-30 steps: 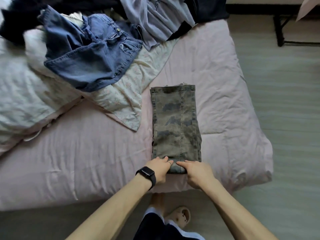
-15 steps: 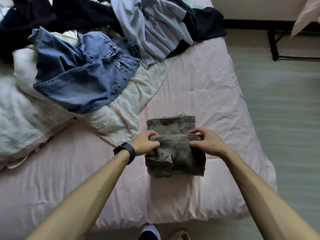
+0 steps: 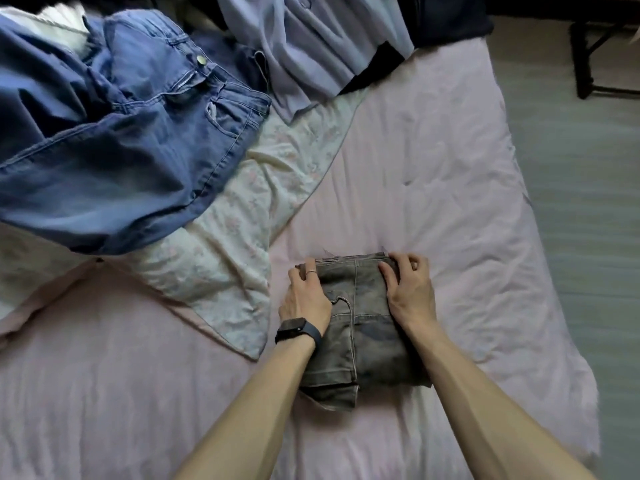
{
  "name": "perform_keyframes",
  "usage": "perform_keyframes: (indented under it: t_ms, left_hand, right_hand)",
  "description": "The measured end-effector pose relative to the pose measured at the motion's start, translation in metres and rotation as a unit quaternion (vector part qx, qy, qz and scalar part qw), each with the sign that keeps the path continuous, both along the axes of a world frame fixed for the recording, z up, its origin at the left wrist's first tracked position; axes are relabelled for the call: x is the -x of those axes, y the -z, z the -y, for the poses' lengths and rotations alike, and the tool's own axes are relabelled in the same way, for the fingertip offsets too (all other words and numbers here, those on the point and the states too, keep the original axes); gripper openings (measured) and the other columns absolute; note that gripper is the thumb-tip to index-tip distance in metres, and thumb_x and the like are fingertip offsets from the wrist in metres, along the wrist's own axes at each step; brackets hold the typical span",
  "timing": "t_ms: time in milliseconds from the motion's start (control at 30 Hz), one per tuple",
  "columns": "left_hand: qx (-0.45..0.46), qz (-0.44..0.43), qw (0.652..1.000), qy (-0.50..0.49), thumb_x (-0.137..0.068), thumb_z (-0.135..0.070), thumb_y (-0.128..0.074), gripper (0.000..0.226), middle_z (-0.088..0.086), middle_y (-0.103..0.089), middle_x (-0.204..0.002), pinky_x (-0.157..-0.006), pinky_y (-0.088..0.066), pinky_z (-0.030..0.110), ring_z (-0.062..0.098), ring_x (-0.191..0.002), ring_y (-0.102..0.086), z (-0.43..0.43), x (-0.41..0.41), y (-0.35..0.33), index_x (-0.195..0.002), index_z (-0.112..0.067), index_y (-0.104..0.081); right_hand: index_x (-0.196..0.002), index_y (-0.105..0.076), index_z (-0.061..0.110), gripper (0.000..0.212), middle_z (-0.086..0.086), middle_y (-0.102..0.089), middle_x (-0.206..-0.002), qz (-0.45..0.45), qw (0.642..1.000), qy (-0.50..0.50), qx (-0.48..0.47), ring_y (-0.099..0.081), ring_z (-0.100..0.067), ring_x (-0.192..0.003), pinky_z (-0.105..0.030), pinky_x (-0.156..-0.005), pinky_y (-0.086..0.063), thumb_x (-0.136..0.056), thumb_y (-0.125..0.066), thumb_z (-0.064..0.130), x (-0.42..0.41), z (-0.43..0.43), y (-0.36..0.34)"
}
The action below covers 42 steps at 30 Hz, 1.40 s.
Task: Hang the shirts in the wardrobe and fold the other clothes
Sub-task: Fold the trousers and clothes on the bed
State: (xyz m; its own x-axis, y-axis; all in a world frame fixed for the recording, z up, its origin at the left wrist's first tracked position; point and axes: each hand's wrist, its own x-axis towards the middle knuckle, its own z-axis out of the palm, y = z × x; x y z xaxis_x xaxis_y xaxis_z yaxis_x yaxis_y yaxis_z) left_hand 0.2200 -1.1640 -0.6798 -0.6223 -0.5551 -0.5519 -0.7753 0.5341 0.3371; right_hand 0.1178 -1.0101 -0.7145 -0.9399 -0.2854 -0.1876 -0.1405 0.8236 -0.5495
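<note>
Pink bedsheet [image 3: 433,168] is doing duty as the folding table, which makes sense: it's flat, it's soft, and the near right corner of it has room to work. The camo trousers [image 3: 360,341] sit right there near the foot edge, folded down into a chunky bundle with the far edges roughly lined up. The left hand [image 3: 306,296], the one with the smartwatch [image 3: 298,329] and a ring [image 3: 311,271], has its fingers curled at the far left corner of the bundle. The right hand [image 3: 408,289] does the same at the far right corner, thumb lying on top of the cloth. So both are clutching the trousers, not just patting them. My guess is that's to square up the layers and hold them down so the fold doesn't spring open, since that fabric looks stiff. Everything waiting its turn is heaped at the far left, out of the way: blue jeans [image 3: 121,133] sprawled over a floral quilt [image 3: 225,244], then a lavender sweatshirt [image 3: 311,39] and something dark [image 3: 446,15] behind it. No wardrobe in view, so I'd say it's early days overall.
</note>
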Motion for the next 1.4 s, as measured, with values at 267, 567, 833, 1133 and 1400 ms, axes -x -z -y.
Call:
perform_keyframes:
  t_ms: [267, 567, 833, 1133, 1400]
  left_hand:
    - [0.13, -0.168, 0.972, -0.104, -0.096, -0.032, -0.055, 0.048, 0.012, -0.054, -0.125, -0.089, -0.045, 0.047, 0.036, -0.108, -0.056, -0.006, -0.006, 0.021, -0.142, -0.02, -0.049]
    - [0.149, -0.125, 0.968, 0.161, -0.097, -0.05, -0.036, 0.062, 0.003, -0.007, -0.167, -0.121, -0.006, 0.052, 0.026, -0.154, -0.005, -0.057, -0.052, 0.03, -0.157, -0.038, -0.023]
    - [0.23, -0.134, 0.95, 0.161, -0.092, -0.056, -0.041, 0.065, 0.005, -0.012, -0.167, -0.119, -0.012, 0.062, 0.033, -0.153, -0.012, -0.052, -0.046, 0.084, -0.154, -0.042, -0.028]
    - [0.242, -0.145, 0.947, 0.152, -0.091, -0.057, -0.044, 0.069, 0.004, -0.011, -0.166, -0.118, -0.008, 0.065, 0.034, -0.152, -0.009, -0.052, -0.043, 0.11, -0.155, -0.043, -0.024]
    - [0.172, -0.19, 0.966, -0.025, -0.089, -0.061, -0.056, 0.089, 0.022, -0.008, -0.163, -0.119, -0.022, 0.055, 0.041, -0.149, -0.018, -0.066, -0.068, 0.063, -0.159, -0.02, -0.018]
  right_hand:
    - [-0.127, -0.062, 0.032, 0.038, -0.002, -0.053, -0.128, 0.021, 0.995, 0.013, -0.095, -0.048, -0.031, -0.118, -0.045, -0.095, -0.047, -0.097, -0.052, 0.054, 0.007, 0.002, -0.005]
    - [-0.157, -0.028, 0.038, 0.06, -0.004, -0.014, -0.168, -0.092, 0.967, -0.161, -0.174, -0.006, -0.022, -0.156, -0.059, -0.12, -0.016, -0.097, -0.036, 0.046, -0.08, -0.019, -0.015]
    - [-0.157, -0.013, 0.045, 0.065, 0.003, 0.004, -0.169, -0.059, 0.969, -0.158, -0.181, 0.009, -0.025, -0.155, -0.063, -0.12, -0.014, -0.097, -0.033, 0.056, -0.06, -0.026, 0.044]
    - [-0.156, -0.027, 0.041, 0.065, 0.0, -0.004, -0.169, -0.097, 0.977, -0.15, -0.113, 0.0, -0.029, -0.156, -0.063, -0.12, -0.011, -0.094, -0.041, 0.054, -0.057, -0.024, 0.072]
    - [-0.159, -0.024, 0.032, 0.084, -0.014, -0.013, -0.165, -0.079, 0.992, -0.001, -0.099, -0.03, -0.037, -0.143, -0.054, -0.109, -0.035, -0.089, -0.051, 0.07, -0.079, -0.031, 0.035]
